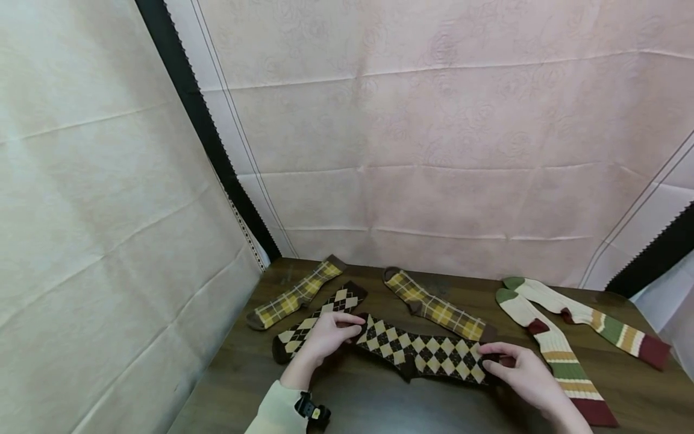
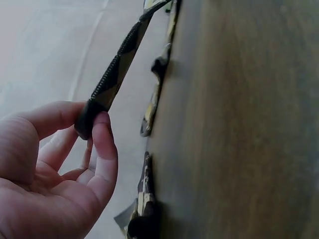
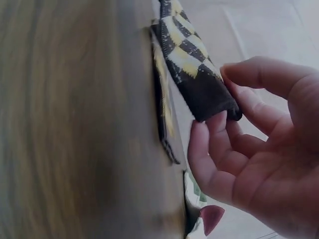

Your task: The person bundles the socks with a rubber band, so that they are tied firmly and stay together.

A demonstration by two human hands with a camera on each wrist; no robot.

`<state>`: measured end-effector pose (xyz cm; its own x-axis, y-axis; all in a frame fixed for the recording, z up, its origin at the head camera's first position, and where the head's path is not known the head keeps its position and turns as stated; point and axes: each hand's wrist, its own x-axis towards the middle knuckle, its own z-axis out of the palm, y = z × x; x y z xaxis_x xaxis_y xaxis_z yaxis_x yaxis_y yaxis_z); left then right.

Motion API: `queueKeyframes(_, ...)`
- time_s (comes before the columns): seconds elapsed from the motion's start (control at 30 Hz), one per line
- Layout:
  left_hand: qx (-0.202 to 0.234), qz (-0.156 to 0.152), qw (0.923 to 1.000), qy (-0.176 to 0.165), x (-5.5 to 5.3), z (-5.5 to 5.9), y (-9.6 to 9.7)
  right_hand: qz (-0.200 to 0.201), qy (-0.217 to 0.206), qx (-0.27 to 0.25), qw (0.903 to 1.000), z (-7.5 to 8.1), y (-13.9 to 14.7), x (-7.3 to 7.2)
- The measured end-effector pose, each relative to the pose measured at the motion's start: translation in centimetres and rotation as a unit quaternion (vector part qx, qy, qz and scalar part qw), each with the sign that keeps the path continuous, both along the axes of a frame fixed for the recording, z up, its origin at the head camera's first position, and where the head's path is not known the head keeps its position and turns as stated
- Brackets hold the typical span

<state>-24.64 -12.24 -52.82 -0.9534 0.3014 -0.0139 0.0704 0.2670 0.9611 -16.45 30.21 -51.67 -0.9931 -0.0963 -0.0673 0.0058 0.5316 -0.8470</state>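
A black-and-cream argyle sock is stretched sideways between both hands, close over the table's front half. My left hand pinches its dark toe end, thumb and fingertips meeting on it in the left wrist view. At the other end my right hand grips the dark cuff, with fingertips inside the opening. The matching argyle sock lies slanted on the table, partly covered by my left hand in the head view.
Two yellow plaid socks lie apart along the back of the dark wooden table. On the right are two cream socks with green toes and striped maroon cuffs. Pale cloth walls rise behind and at the left.
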Motion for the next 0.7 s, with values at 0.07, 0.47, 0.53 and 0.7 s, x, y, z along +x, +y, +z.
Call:
queueKeyframes(0.07, 0.003, 0.011, 0.9999, -0.002, 0.5, 0.0, -0.4, 0.004, -0.006, -0.022, 0.9997, 0.1, -0.2, 0.0)
queueKeyframes(0.47, 0.03, 0.057, 0.9974, -0.034, 1.9, 0.0, -1.9, 0.096, -0.043, -0.091, 0.9903, 0.1, -0.1, -0.6)
queueKeyframes(0.53, 0.033, 0.053, 0.9973, -0.038, 2.0, -0.1, -2.0, 0.107, -0.044, -0.078, 0.9903, 0.0, 0.0, -0.7)
queueKeyframes(0.7, 0.042, 0.031, 0.9977, -0.044, 2.0, -0.4, -2.0, 0.116, -0.062, -0.077, 0.9883, -0.4, 0.7, -0.8)
